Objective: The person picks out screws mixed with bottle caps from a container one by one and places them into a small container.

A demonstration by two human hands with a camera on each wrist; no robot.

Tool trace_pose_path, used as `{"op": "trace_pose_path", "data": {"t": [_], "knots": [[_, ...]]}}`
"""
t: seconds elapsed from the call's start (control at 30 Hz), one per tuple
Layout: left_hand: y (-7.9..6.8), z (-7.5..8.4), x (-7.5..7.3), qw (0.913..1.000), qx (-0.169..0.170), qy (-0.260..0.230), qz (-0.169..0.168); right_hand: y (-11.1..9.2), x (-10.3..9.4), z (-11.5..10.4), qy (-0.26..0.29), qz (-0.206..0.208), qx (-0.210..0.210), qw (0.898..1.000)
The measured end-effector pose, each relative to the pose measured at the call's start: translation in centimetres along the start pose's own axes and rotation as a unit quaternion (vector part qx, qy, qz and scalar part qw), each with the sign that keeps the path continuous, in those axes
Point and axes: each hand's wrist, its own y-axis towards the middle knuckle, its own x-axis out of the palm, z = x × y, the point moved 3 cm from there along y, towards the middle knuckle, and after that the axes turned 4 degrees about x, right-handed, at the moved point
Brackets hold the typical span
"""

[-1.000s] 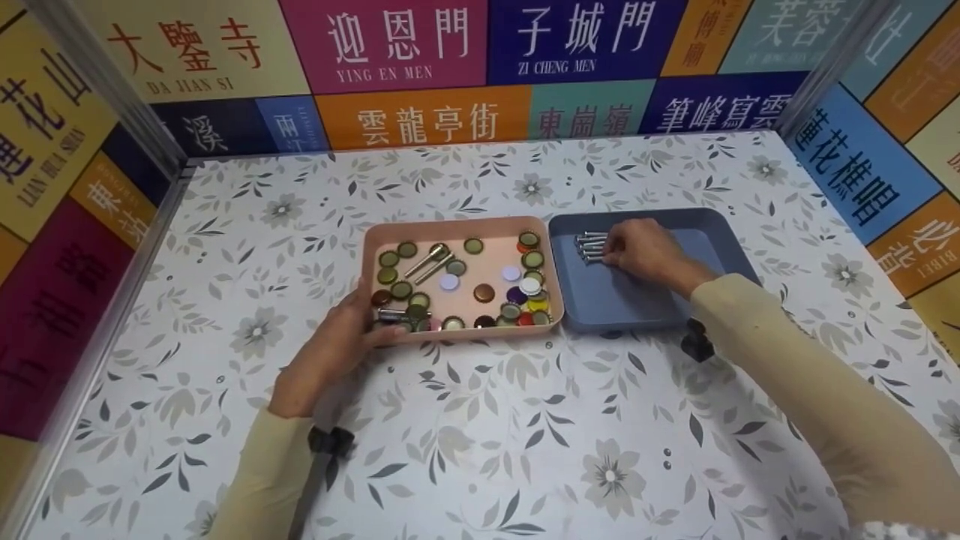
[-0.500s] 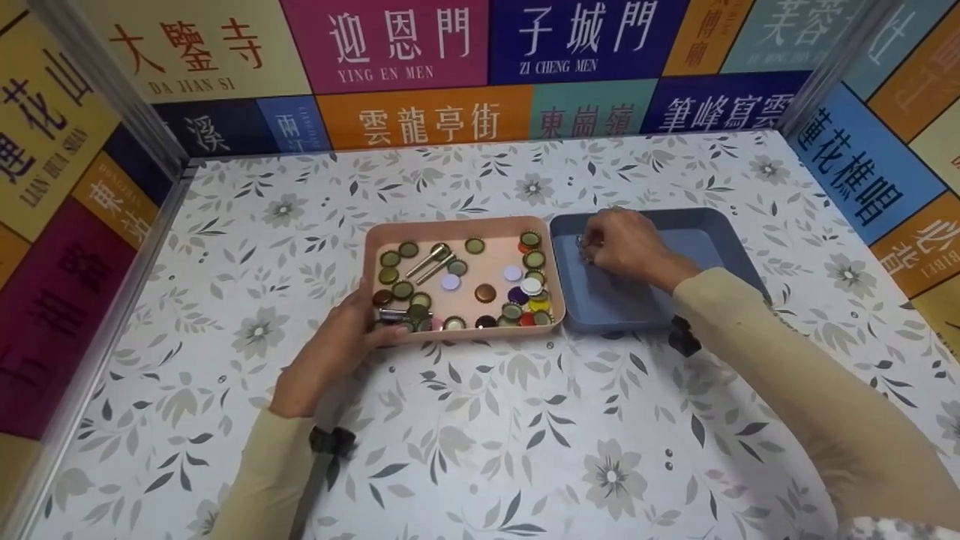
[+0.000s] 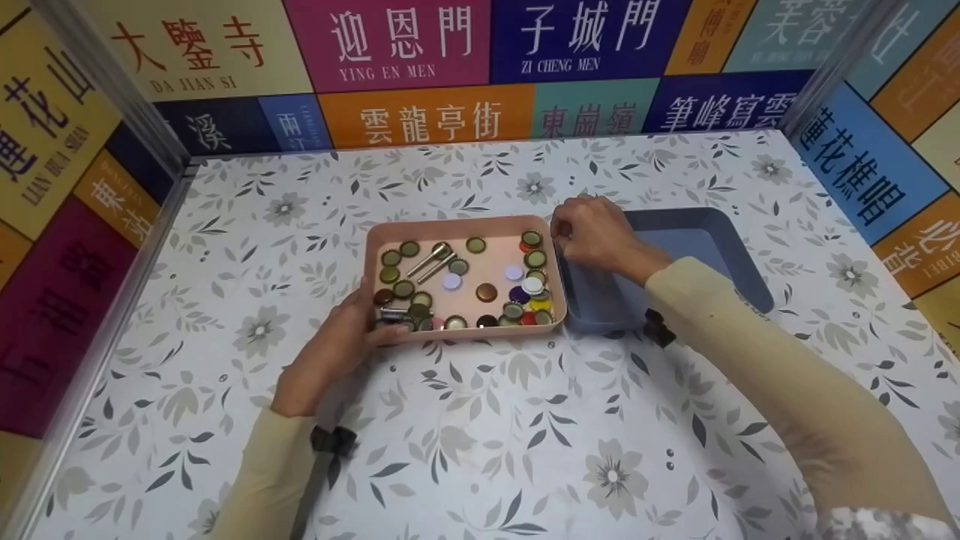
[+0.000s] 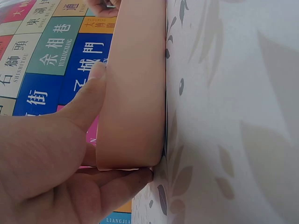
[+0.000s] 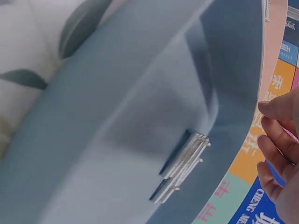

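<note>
Two trays, two hands at work! The pink tray (image 3: 465,332) sits in the middle of the frame, the blue tray (image 3: 697,244) just beside it, right of centre. The left hand (image 3: 337,337) is clamped on the pink tray's lower-left corner, thumb along the near wall, fingers round the end. The right hand (image 3: 596,232) is over the blue tray's upper-left corner, by the edge between the two; its fingers are loosely bent, thumb and fingertips apart, nothing visible between them.

Count the pink tray: two slanting bolts (image 3: 427,263) upper left, at least one more bolt (image 3: 394,313) lower left, partly covered. Bottle caps (image 3: 486,292): more than twenty, overlaps spoiling an exact figure; two are lavender, one yellow.

Over in the blue tray, the right wrist view shows one bundle of silvery bolts (image 5: 182,163), at least three, lying below the centre of that view.
</note>
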Motion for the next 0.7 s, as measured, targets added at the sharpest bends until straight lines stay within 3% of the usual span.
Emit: {"op": "trace_pose_path", "data": {"t": [0.27, 0.7], "knots": [[-0.1, 0.1, -0.2, 0.9999, 0.010, 0.004, -0.002, 0.8, 0.1, -2.2, 0.014, 0.004, -0.045, 0.999], [0.0, 0.1, -0.1, 0.9999, -0.009, 0.008, -0.004, 1.4, 0.9, -5.8, 0.000, -0.076, -0.058, 0.995]]}}
